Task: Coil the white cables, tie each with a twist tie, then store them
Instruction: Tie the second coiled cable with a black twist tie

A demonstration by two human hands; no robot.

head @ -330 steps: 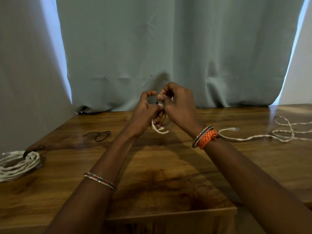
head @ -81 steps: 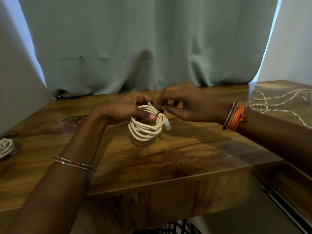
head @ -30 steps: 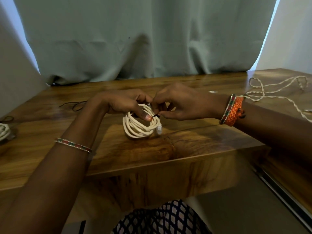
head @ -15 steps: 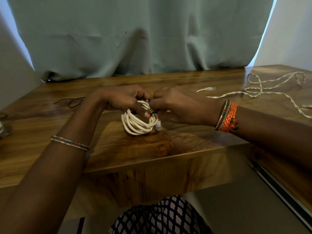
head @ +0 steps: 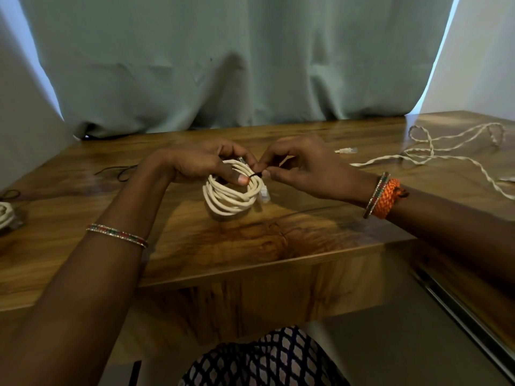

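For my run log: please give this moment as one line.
step: tying | left hand: holds coiled cable | right hand: pinches twist tie | loose cable: uncoiled on table

I've got the coiled white cable (head: 232,195) held up just above the table edge, approx. five or six loops stacked, clear plug hanging at its right side. A thin black twist tie (head: 255,174) sits on top of the coil, its end sticking out to the right. Second white cable (head: 434,151) lies loose and uncoiled at far right, twisted strands sprawled out, plug end pointing left. Third cable (head: 5,215), already coiled, lies at far left edge, only partly in view. Spare black tie (head: 118,171) lies flat, left of centre.
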